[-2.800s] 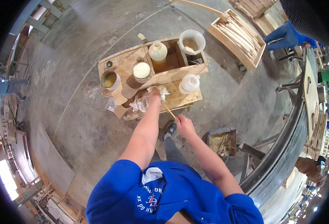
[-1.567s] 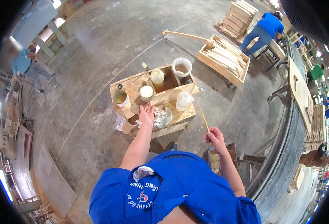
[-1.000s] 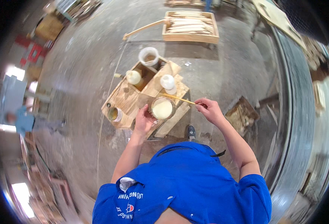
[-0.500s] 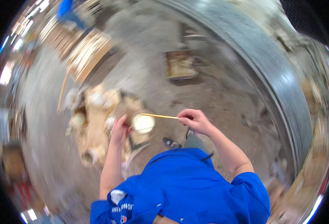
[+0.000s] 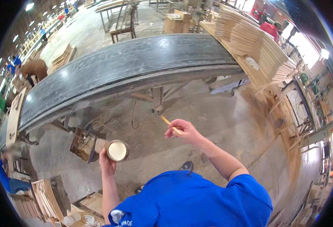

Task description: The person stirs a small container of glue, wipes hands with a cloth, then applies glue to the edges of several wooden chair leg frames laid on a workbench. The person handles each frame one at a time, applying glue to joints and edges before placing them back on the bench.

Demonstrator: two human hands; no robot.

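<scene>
The stuff (image 5: 117, 151) in the cup (image 5: 127, 152) is creamy white, and the cup's rim is brown. The thin stick (image 5: 166, 120) is yellow. The shirt (image 5: 200, 204) is bright blue, with white letters (image 5: 126, 223) on it. The shoe (image 5: 188, 166) looks dark grey, maybe black; I can't see it well enough to be sure. The long table (image 5: 128, 60) is dark grey with pale streaks and shiny white spots. The stacked wood (image 5: 246, 41) is light tan with rows of thin stripes. The floor (image 5: 227, 140) is grey with brown smudges. The low tray (image 5: 75, 140) is muddy brown. Across the room from me, one person (image 5: 269, 29) wears red and another person (image 5: 35, 69) wears brown.
</scene>
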